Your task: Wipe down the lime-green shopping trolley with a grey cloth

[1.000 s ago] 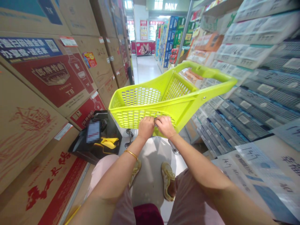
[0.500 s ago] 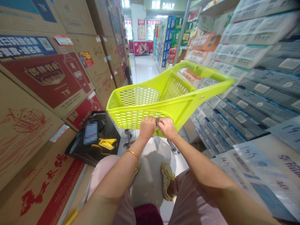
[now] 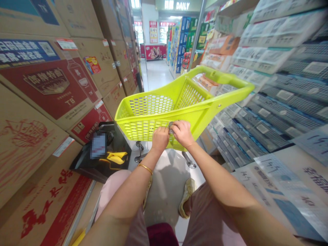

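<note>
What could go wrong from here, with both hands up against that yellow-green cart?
The small grey item pinched between the left hand and right hand could slip and drop to the floor. The cart might shift under pressure, since its metal feet look like casters. The left knee could bump the black container beside it.

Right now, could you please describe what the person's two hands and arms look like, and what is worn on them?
The left hand is ungloved, with a slim, smooth gold-coloured bangle at its wrist. The right hand is ungloved too, with no similar bangle visible. No sleeves show on either forearm. Any rings are too unclear to confirm.
</note>
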The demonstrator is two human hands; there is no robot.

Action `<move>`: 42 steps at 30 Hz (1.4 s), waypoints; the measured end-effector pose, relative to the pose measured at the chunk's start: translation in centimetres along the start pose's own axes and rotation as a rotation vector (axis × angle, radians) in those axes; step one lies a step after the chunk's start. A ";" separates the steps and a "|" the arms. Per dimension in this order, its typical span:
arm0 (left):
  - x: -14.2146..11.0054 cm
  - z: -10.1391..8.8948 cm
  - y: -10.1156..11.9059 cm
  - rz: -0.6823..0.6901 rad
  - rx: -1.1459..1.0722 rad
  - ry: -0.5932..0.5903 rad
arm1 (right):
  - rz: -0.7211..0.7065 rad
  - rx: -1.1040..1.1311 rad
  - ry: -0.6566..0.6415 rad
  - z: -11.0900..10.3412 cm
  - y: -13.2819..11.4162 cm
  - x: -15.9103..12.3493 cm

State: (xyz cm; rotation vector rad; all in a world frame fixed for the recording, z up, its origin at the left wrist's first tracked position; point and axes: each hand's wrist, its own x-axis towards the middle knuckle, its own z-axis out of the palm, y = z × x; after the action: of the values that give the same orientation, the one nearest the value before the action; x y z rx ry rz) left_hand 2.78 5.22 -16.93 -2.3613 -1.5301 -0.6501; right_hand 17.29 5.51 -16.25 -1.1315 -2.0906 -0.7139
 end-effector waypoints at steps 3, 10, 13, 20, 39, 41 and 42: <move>0.1 0.1 0.2 0.001 -0.004 0.006 | 0.132 0.008 0.034 -0.9 0.5 1.2; 0.1 0.2 0.1 -0.005 -0.014 -0.020 | 0.067 0.008 -0.033 0.7 0.5 -0.5; 0.1 0.3 -0.2 0.002 0.002 -0.023 | -0.045 -0.011 -0.092 2.1 0.0 -2.4; 0.0 0.4 -0.5 0.019 0.042 -0.026 | -0.185 0.031 -0.254 3.1 -0.3 -5.0; 0.0 1.0 -0.2 0.023 0.000 -0.060 | -0.044 -0.036 -0.052 1.8 1.0 -3.1; -0.1 0.8 -0.2 0.048 0.002 -0.080 | -0.099 -0.021 -0.135 2.5 0.8 -4.5; -0.1 0.8 -0.2 0.055 0.002 -0.089 | -0.127 -0.007 -0.183 2.8 0.7 -5.1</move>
State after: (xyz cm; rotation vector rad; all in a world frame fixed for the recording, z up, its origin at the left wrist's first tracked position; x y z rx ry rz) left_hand 2.75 5.55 -17.65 -2.4514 -1.4947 -0.5377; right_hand 19.21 5.20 -21.71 -1.1120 -2.3320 -0.6999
